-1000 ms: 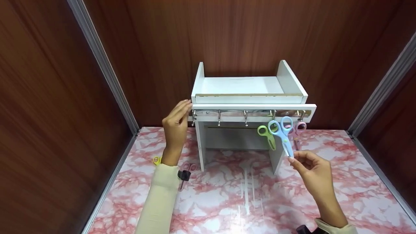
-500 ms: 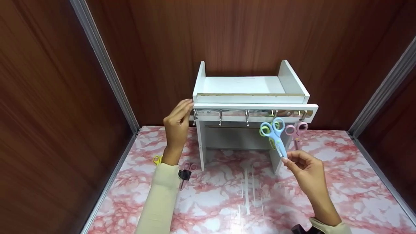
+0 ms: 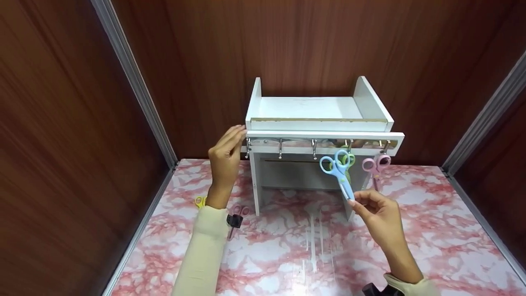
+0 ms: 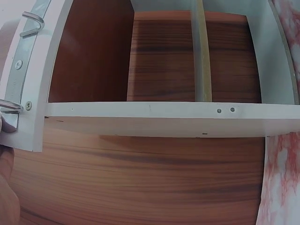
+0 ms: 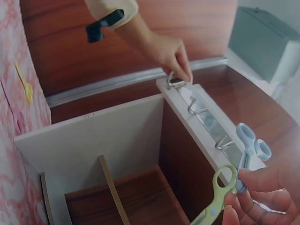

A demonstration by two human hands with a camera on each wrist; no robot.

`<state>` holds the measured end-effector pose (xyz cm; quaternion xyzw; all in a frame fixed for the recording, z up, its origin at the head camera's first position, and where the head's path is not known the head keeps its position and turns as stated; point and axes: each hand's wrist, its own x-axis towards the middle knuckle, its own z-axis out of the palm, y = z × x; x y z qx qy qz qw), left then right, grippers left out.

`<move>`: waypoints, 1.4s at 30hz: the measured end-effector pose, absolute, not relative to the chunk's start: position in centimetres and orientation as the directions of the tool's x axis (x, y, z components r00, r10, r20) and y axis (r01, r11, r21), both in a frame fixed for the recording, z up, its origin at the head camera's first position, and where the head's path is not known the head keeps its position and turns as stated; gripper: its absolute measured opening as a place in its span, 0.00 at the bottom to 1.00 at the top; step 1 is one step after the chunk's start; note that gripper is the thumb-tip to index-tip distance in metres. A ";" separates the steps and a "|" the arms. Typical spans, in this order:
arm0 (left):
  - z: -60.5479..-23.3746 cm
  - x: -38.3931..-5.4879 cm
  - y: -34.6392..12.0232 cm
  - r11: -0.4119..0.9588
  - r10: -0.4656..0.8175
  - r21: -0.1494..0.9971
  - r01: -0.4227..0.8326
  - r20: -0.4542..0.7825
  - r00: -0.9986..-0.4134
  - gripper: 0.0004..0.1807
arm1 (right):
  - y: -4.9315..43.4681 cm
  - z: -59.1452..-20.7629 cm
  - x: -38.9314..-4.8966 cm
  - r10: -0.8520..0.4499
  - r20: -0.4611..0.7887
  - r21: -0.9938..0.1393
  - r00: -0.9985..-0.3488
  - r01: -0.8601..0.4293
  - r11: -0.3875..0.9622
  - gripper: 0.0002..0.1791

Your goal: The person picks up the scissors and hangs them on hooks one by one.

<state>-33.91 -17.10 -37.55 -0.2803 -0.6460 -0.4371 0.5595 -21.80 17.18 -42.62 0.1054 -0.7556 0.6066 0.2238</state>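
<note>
My right hand (image 3: 380, 213) pinches a pair of light blue scissors (image 3: 339, 170) by the blade tips, handles up, in front of the hook rail (image 3: 296, 142). Behind them, green scissors (image 5: 216, 197) hang from the rail, partly covered in the head view. Pink scissors (image 3: 376, 166) hang on the rightmost hook. At the rail's left end my left hand (image 3: 225, 158) grips the board's edge, fingers bent over it beside the first hook. In the right wrist view the blue handles stand level with the rail, to the right of the third visible hook (image 5: 224, 143).
The rail is fixed to a white shelf unit (image 3: 257, 181) on a pink marbled table (image 3: 279, 255). Yellow scissors (image 3: 200, 201) and another pink pair (image 3: 239, 211) lie at the left, partly behind the left arm. Brown wood panels (image 3: 304, 41) surround the table.
My right hand has carried the blue scissors left, from between the hanging pink and green pairs to in front of the green one. The left hand stays at the rail's end.
</note>
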 end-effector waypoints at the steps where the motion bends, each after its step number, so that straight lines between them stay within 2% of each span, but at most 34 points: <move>1: -37.6 -33.9 -17.1 0.464 -0.126 0.251 0.850 0.968 -0.217 0.09 | 17.1 -42.6 -21.8 0.109 0.465 -0.870 -0.879 -0.430 0.240 0.06; 19: -37.6 -34.3 -17.0 0.468 -0.121 0.242 0.850 0.970 -0.210 0.09 | 15.4 -42.9 -22.8 0.060 0.451 -0.873 -0.891 -0.426 0.237 0.05; 28: -37.7 -34.2 -17.3 0.481 -0.124 0.249 0.841 0.969 -0.216 0.08 | 13.7 -40.8 -21.7 0.034 0.411 -0.876 -0.911 -0.384 0.291 0.05; 42: -37.6 -34.0 -17.2 0.473 -0.117 0.239 0.848 0.971 -0.209 0.09 | 13.3 -41.5 -22.3 0.031 0.398 -0.891 -0.917 -0.377 0.254 0.05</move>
